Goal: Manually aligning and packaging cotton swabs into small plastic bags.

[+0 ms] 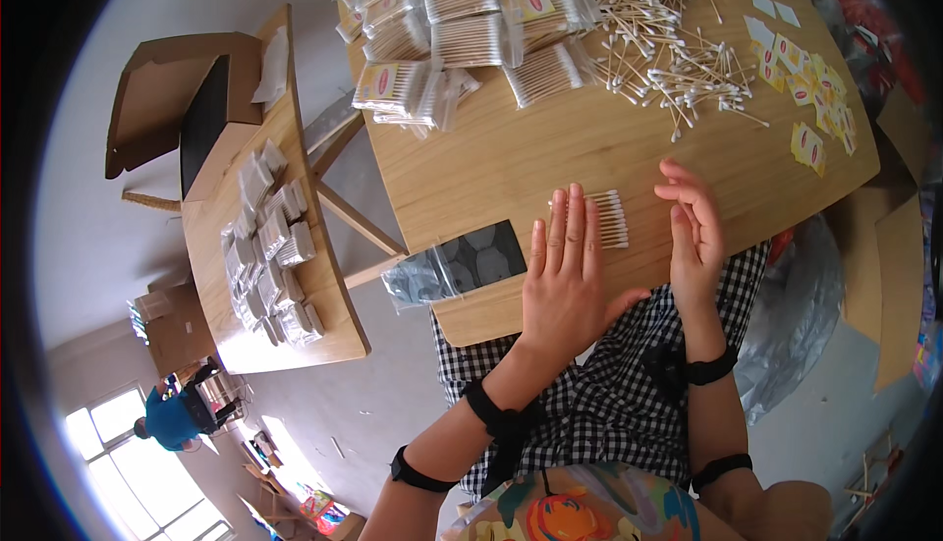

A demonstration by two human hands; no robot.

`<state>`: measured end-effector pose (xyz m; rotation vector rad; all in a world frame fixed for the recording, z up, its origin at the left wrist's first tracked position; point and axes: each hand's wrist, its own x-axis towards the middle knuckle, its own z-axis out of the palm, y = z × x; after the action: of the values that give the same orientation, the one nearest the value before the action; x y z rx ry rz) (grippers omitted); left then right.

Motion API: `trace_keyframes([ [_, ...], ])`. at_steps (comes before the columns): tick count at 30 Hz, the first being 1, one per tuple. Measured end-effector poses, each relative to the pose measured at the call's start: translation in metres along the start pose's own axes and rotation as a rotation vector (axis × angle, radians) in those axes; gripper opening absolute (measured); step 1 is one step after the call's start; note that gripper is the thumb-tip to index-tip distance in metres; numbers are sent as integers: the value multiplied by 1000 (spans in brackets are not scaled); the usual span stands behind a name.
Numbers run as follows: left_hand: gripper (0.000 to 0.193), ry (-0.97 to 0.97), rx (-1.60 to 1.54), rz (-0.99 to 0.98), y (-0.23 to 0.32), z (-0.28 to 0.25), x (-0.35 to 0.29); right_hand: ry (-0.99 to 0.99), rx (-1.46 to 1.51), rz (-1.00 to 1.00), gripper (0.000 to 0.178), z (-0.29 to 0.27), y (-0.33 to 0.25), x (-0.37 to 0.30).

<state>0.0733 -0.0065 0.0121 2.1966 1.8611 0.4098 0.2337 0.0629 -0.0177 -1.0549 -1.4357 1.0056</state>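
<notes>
A small row of cotton swabs (613, 219) lies side by side on the near part of the wooden table (481, 163). My left hand (568, 271) is flat over the left part of this row, fingers stretched out, hiding some of the swabs. To the right of the row, my right hand (695, 237) hovers sideways by the table edge, its fingers loosely bent and apart, with nothing in them. Left of my left hand is a dark flat pad (481, 258), with clear plastic bags (417, 279) partly over its end.
Bagged cotton swabs (462, 40) are stacked at the far left of the table. Loose swabs (678, 70) form a heap beside them, with yellow-and-white cards (810, 84) at the far right. A second table (339, 330) on the left carries more packets (270, 246) and an open cardboard box (187, 99).
</notes>
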Motion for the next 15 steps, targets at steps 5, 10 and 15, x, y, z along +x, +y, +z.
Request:
trace_keyframes([
  [5,118,-25,62,-12,-4,14,8,-63,-137,-91,26,-3,-4,3],
  [10,116,-30,91,-1,-5,16,8,-142,-285,-168,22,-4,-7,3],
  [15,113,-21,71,-1,-6,16,7,-171,-355,-222,20,0,-5,2],
])
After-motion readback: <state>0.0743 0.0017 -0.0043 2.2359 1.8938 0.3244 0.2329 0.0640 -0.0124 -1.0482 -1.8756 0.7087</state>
